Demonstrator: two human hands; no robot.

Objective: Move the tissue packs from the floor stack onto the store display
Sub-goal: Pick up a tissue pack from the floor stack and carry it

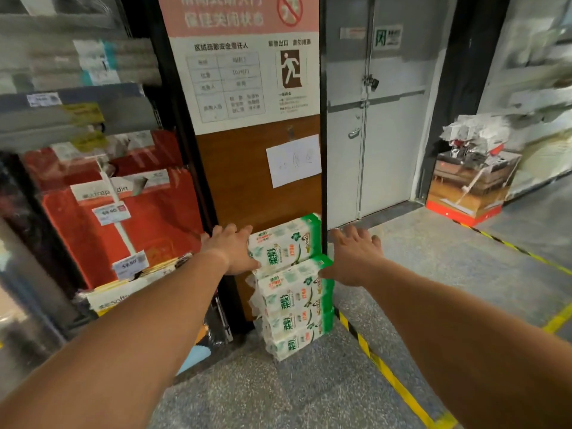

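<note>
A speckled grey floor [433, 274] fills the lower part of the view, crossed by a yellow-and-black hazard stripe [387, 376] that runs from the stack toward the near right. Behind it stands a grey double door [380, 144] with a latch, and to its left a brown wooden panel [247, 181] carries a white-and-pink evacuation notice [244, 57] above a small sheet of paper [293, 160]. On the left, the store display [93, 187] holds large red packs with white hanging price tags, blurred by head motion. At the far right sits a printed cardboard box [470, 187] with crumpled items on top. The tissue packs [294, 289], white with green print, stand in a floor stack of about four against the foot of the wooden panel, the top pack [284, 243] set slightly left of those below. Both bare forearms reach forward to it. The left hand [230, 249] lies at the left end of the top pack, fingers straight and spread, apparently touching it. The right hand [353, 258] hovers just beside the right side of the stack, fingers also straight and apart, gripping nothing.
</note>
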